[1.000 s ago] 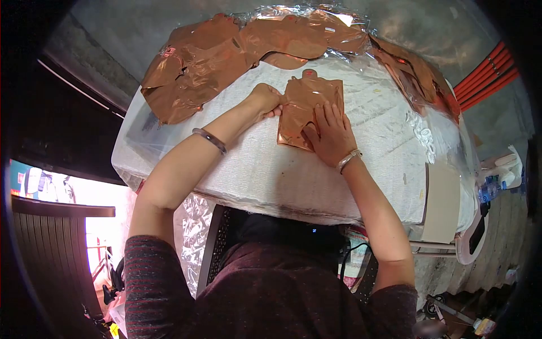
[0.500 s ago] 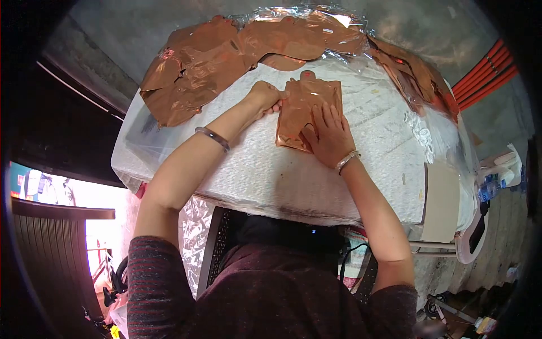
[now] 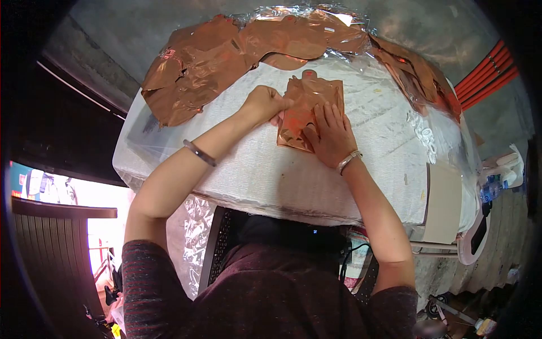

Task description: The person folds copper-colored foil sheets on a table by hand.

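A flat, folded copper-coloured foil balloon (image 3: 305,101) lies on the white cloth-covered table (image 3: 254,175), with a small rounded tab at its far end. My left hand (image 3: 265,105) pinches the balloon's left edge between thumb and fingers. Flat on the right part of the foil rests my right hand (image 3: 333,135), fingers stretched out and thumb spread to the left. The foil under the right palm is hidden.
More flat copper foil balloons (image 3: 203,68) lie along the table's far edge, some over clear plastic. Another copper pile (image 3: 418,73) is at the far right. White cord (image 3: 424,135) and a cardboard piece (image 3: 443,189) lie on the right. Orange tubes (image 3: 488,76) stand beyond.
My left hand has shifted slightly nearer and further over the balloon's left edge, its elbow swinging outward. My right hand stays flat on the foil.
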Motion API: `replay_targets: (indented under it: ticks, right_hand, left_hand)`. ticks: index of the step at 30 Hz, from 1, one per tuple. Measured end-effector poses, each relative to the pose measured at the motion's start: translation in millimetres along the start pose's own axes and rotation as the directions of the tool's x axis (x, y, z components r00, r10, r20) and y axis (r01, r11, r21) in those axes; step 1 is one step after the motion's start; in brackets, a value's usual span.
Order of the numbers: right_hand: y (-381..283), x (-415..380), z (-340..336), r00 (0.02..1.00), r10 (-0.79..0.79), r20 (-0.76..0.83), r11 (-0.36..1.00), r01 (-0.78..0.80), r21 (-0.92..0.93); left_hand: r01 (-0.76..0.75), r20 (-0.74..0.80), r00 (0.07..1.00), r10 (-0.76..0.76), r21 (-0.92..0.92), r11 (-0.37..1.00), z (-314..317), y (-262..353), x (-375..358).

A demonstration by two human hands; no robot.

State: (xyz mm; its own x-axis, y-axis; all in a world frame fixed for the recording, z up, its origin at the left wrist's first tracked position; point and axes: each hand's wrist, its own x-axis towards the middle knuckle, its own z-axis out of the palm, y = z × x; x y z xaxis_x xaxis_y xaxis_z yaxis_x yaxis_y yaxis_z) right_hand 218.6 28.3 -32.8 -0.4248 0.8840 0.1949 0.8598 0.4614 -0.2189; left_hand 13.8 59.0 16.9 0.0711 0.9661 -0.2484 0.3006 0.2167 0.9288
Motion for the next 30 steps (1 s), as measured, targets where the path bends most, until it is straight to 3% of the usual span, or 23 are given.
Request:
replay_targets:
  ticks: [2,6,10,12,13,15,16,18,19,21,22,24,25,27,30]
  right_hand:
    - [1,0,3,1.000,-0.005,-0.008,1.000,0.005,-0.025]
    - [1,0,4,1.000,-0.013,-0.018,0.999,0.012,-0.038]
    - [1,1,2,1.000,-0.013,-0.008,0.999,0.013,-0.044]
    - [2,0,4,1.000,-0.016,-0.005,0.999,0.016,-0.036]
    - [2,0,5,1.000,-0.016,-0.013,0.999,0.015,-0.040]
    - [3,0,7,1.000,-0.016,-0.022,0.999,0.015,-0.046]
    - [3,0,7,1.000,-0.017,-0.021,0.999,0.016,-0.044]
    - [3,0,5,1.000,-0.016,-0.020,0.999,0.015,-0.043]
    - [1,0,1,1.000,-0.013,-0.017,0.999,0.012,-0.037]
    - [0,-1,1,1.000,-0.022,-0.007,0.999,0.022,-0.030]
    - [2,-2,4,0.999,-0.032,-0.012,0.998,0.031,-0.062]
    - [5,0,7,0.998,-0.052,-0.020,0.994,0.049,-0.098]
    - [6,-1,7,0.998,-0.056,-0.037,0.996,0.053,-0.078]
    - [6,0,8,0.997,-0.056,-0.051,0.997,0.053,-0.059]
    - [4,0,7,0.998,-0.037,-0.044,0.998,0.035,-0.057]
  left_hand:
    - [0.102,0.098,0.989,-0.107,0.052,0.993,0,-4,-14]
    - [0.118,0.067,0.991,-0.114,-0.057,0.991,3,-18,-18]
    - [0.105,0.041,0.994,-0.105,-0.010,0.994,6,-22,-22]
    - [-0.027,-0.026,0.999,0.032,0.172,0.985,6,-25,-25]
    - [-0.025,-0.025,0.999,0.030,0.173,0.985,6,-26,-27]
    - [-0.233,-0.101,0.947,0.304,0.431,0.872,9,-28,-32]
    - [-0.234,-0.101,0.947,0.305,0.430,0.872,11,-29,-33]
    - [-0.456,-0.111,0.725,0.680,0.663,0.594,17,-27,-34]
    - [-0.455,-0.113,0.726,0.678,0.661,0.597,23,-23,-33]
    - [-0.453,0.177,0.841,0.511,0.747,0.487,39,-15,-29]
    - [-0.445,0.165,0.844,0.511,0.748,0.492,50,-21,-21]
    - [-0.546,0.174,0.550,0.817,0.815,0.194,65,-29,-6]
    - [-0.542,0.168,0.549,0.819,0.817,0.196,65,-32,-2]
    - [-0.362,0.160,0.838,0.522,0.879,0.311,66,-38,4]
    - [-0.293,0.092,0.795,0.600,0.924,0.246,61,-52,9]
